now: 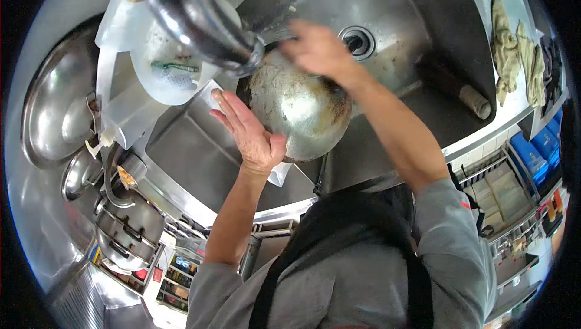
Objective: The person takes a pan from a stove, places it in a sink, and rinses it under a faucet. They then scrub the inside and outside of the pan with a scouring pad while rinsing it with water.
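Note:
A round metal pan or wok (296,108), stained brown in places, sits tilted over the divider between two steel sink basins. My left hand (251,135) is at its left edge, fingers stretched out and thumb against the metal. My right hand (319,50) is over the upper rim of the pan, blurred by motion; its fingers and anything in them cannot be made out. A thick metal faucet (200,20) reaches down to the pan's upper left.
A translucent container (163,56) with a green item stands left of the faucet. A dark brush-like object (475,102) lies in the right basin (387,20). Cloths (505,50) hang at the right. Pots and lids (130,226) are at the lower left.

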Demonstrator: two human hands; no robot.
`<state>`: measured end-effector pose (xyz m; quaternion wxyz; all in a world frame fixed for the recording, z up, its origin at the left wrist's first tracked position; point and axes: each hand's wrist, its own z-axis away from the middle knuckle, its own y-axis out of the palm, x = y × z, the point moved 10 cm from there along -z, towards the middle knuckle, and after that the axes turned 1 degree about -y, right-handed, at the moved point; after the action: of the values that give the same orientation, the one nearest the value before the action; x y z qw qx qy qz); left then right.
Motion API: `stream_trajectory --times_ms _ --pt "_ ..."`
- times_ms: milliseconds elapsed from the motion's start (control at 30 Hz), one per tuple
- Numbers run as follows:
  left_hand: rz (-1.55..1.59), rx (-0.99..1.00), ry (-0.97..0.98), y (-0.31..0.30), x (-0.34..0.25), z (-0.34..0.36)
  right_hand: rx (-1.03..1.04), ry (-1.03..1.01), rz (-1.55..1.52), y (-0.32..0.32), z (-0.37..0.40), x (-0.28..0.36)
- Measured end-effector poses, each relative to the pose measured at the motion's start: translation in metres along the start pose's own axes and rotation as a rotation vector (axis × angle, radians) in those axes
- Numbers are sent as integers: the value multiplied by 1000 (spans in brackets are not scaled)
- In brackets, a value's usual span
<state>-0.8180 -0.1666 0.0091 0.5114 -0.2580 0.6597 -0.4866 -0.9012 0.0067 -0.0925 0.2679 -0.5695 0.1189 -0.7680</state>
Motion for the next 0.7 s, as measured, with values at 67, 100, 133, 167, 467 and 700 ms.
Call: stream_trajectory --times_ms 67,100,133,167,467,700 --pt "12 -29 -15 -4 1 -3 -104 196 -176 0 18 -90" --pt "28 -37 -7 -3 0 -3 -150 157 -59 -6 20 -77" --pt "44 -40 3 -2 -2 -2 -196 121 55 -12 26 -56" --pt "45 -22 0 -4 -3 5 -156 62 39 -12 31 -18" --pt "69 -17 -21 -6 -5 -4 -213 -138 86 -7 63 41" --pt "39 -25 -1 -1 -2 -2 -215 -230 139 -5 35 87"
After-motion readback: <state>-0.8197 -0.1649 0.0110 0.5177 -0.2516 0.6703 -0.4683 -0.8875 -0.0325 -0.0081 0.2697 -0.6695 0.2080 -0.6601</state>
